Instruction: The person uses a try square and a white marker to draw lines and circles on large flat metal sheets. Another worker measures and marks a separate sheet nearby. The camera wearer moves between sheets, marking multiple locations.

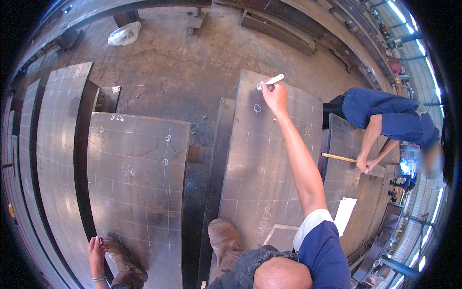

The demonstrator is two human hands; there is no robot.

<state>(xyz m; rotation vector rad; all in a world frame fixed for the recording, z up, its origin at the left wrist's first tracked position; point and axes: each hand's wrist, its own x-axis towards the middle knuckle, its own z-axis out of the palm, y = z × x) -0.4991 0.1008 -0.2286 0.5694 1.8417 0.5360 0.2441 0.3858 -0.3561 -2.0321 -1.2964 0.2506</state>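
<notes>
1. through the head camera i am seeing the right hand (275, 98) gripping a white marker (278, 78), thumb and fingers closing around its barrel.
2. that marker is slanting over the far end of the right plate (248, 154), its lower end pointing toward the plate's left edge; a white drawn circle (257, 108) is lying just nearer to me.
3. the left hand (96, 245) is hanging low beside the left boot (120, 260), its fingers curling; i am not able to tell how far they are closing, or whether they are holding anything.
4. the left boot is standing on the left plate (139, 202), where white grid lines and circles are showing, and the right boot (224, 241) is resting on the right plate.
5. for containers, i am finding a clear plastic bag (124, 34) lying crumpled on the floor (163, 62) at the upper left; it is probably holding little, though the view is too small for me to be sure.
6. a white paper sheet (345, 216) is lying beside the blue right sleeve (325, 255).
7. at the right, a co-worker (385, 108) is bending and holding a yellow tape measure (339, 157) over another plate (339, 139).
</notes>
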